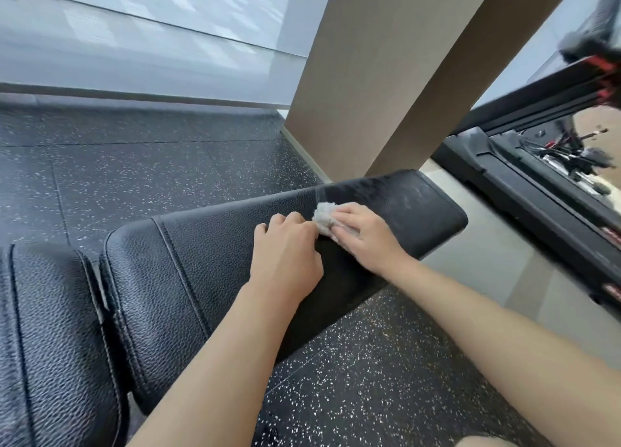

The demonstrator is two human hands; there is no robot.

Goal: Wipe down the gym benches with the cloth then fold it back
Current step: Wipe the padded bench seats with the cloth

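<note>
Forearms nearest me reach to the black bench (208, 271), where I see the grey cloth (323, 218) bunched at 12 o'clock, right hand (364, 236) flat pressing it, left hand (285, 255) curled, pinching its 9 o'clock edge.

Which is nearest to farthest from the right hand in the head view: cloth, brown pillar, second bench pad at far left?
1. cloth: under the right hand, touching it.
2. brown pillar: beyond the bench's far end.
3. second bench pad: far left, past the left hand.
</note>
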